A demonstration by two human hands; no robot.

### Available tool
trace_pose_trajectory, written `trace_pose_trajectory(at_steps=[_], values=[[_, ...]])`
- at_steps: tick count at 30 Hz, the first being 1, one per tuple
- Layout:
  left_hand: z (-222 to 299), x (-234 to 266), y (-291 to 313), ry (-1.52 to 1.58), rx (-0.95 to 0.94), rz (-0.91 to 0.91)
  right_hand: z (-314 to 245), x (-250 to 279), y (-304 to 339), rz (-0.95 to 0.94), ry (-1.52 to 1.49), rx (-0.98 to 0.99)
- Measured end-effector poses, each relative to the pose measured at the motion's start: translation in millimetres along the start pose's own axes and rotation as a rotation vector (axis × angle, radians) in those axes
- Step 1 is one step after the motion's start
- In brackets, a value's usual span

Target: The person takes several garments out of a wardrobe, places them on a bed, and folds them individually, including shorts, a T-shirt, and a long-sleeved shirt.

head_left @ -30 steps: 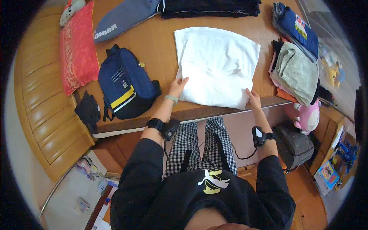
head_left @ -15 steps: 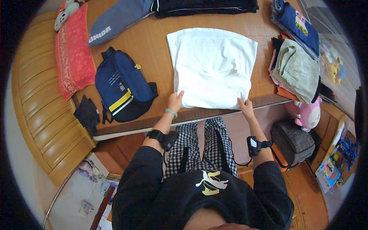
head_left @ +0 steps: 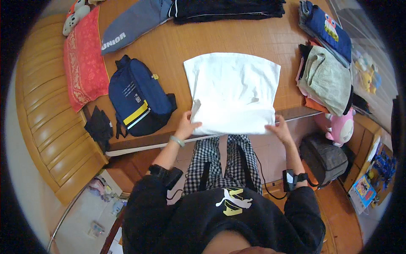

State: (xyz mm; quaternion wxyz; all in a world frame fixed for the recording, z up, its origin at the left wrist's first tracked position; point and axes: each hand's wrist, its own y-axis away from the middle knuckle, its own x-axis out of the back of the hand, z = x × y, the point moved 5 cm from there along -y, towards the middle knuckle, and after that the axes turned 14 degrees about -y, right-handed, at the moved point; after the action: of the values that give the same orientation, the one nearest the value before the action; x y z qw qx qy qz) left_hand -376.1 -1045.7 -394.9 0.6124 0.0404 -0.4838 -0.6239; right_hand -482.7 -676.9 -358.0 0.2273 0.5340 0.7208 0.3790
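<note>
A white cloth garment [head_left: 232, 91], probably a shirt, lies partly folded on the brown bed mat in front of me. Its near part is doubled over, with a soft crease across the middle, and the near edge hangs slightly past the bed's edge. At its near left corner my left hand [head_left: 185, 127] grips the cloth, thumb on top. My right hand [head_left: 281, 130] pinches the near right corner between thumb and fingers.
Left of the garment lies a navy backpack [head_left: 137, 95], beside a black cloth [head_left: 99, 127] and a red pillow [head_left: 86, 59]. Folded dark clothes [head_left: 228, 10] lie at the far edge. On the right are stacked clothes [head_left: 327, 76], a pink plush toy [head_left: 340, 127] and a dark bag [head_left: 323, 158].
The white garment has slid toward me, its near edge now over the bed's edge. Both hands have come nearer with it, and my elbows have spread outward.
</note>
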Motion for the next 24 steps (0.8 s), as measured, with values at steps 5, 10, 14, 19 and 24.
trace_pose_trajectory(at_steps=[5, 10, 14, 19, 24], values=[[78.7, 67.8, -69.9, 0.596, 0.112, 0.120, -101.2, 19.9, -53.8, 0.235, -0.107, 0.237], [115.6, 78.1, -127.1, 0.566, -0.033, 0.302, -103.5, 60.3, -140.6, 0.422, -0.069, 0.439], [48.9, 55.2, -139.2, 0.264, 0.123, 0.247, -85.4, 6.5, -116.5, 0.308, -0.122, 0.414], [45.4, 38.6, -150.7, 0.182, 0.165, 0.174, -25.7, 36.1, -159.4, 0.428, -0.033, 0.118], [58.0, 21.3, -140.2, 0.444, -0.025, -0.040, -40.1, -1.9, -148.8, 0.278, -0.331, 0.241]])
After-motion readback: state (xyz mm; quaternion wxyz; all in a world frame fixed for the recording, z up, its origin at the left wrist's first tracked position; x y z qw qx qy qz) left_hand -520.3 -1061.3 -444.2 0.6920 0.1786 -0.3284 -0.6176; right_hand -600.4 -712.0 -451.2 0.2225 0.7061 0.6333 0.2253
